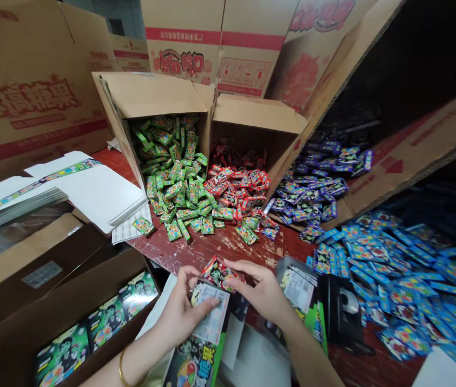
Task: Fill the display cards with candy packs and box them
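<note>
My left hand (181, 312) grips the top of an upright green display box (201, 344) near the table's front edge, thumb across its printed panel. My right hand (262, 290) pinches a small red candy packet (218, 273) just above the box's opening. Beyond them, green packets (175, 183), red packets (233, 188) and dark blue packets (312, 188) spill out of tipped cardboard cartons onto the red table (211, 247). A heap of light blue packets (397, 279) lies at the right.
A brown carton (70, 322) at the lower left holds several filled green display boxes. Flat white box blanks (91, 188) are stacked at the left. A black tape dispenser (342, 312) and another green display box (304, 295) stand right of my hands. Large printed cartons line the back.
</note>
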`<state>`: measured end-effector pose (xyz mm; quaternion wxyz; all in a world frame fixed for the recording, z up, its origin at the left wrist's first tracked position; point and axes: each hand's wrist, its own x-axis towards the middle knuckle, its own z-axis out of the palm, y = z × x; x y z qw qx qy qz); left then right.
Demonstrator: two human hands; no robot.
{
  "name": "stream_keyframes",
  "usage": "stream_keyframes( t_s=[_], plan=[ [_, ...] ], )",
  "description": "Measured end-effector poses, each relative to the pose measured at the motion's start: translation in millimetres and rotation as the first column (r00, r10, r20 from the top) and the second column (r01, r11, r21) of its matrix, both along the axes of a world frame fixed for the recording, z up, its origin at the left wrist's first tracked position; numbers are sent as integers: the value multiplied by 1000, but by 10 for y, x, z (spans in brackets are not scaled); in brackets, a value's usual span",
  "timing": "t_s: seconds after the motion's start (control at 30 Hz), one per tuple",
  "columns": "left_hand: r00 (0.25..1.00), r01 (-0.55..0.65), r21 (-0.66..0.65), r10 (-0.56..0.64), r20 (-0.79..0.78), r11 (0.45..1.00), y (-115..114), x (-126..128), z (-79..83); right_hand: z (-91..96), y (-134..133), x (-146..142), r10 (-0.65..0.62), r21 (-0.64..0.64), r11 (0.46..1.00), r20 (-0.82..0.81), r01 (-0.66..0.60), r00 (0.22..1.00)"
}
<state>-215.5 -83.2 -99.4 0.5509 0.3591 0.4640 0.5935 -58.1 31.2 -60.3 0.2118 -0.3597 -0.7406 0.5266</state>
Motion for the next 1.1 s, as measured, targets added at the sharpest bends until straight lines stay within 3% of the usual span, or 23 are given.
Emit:
stream_keyframes(
  t_s=[0.1,0.17,0.2,0.27,0.3,0.37,0.4,0.47,0.57,0.7,0.8,0.87,0.97,1.1],
  plan=[
    [999,17,-25,-16,28,1000,-7,4,43,107,-30,-11,123,44,991,51,-125,991],
    [996,25,-10,-25,-90,1000,-1,-29,90,68,46,-22,191,47,980,16,-191,982],
    [983,27,6,-25,-180,1000,7,-57,109,7,131,-15,134,57,989,-7,-133,991],
    [934,36,25,-25,-356,999,35,-124,131,-178,388,27,-157,93,983,-43,161,987],
    [908,43,23,-30,-417,999,53,-155,135,-288,545,59,-373,125,918,-44,376,927],
    [876,75,1,-65,-477,997,91,-199,134,-511,859,123,-591,163,793,-32,588,806],
    [869,103,-11,-95,-485,995,108,-209,134,-613,993,149,-653,172,744,-22,646,757],
    [867,141,-34,-140,-478,989,131,-207,137,-777,1178,188,-707,159,698,-2,699,707],
    [893,101,-26,-102,-438,995,143,-188,135,-864,1220,233,-717,69,694,-19,717,696],
    [930,-62,27,68,-362,998,165,-187,55,-605,969,307,-673,-65,735,-192,675,715],
    [944,-87,8,85,-319,996,206,-185,-46,-287,718,301,-648,-205,761,-277,615,709],
    [950,-70,8,69,-305,998,242,-174,-101,-131,578,248,-672,-340,739,-313,582,671],
    [960,-48,23,53,-274,999,306,-155,-142,-26,436,126,-714,-461,693,-333,554,616],
    [967,-60,41,68,-245,997,381,-122,-98,62,328,-59,-641,-568,744,-456,352,618]
  ],
)
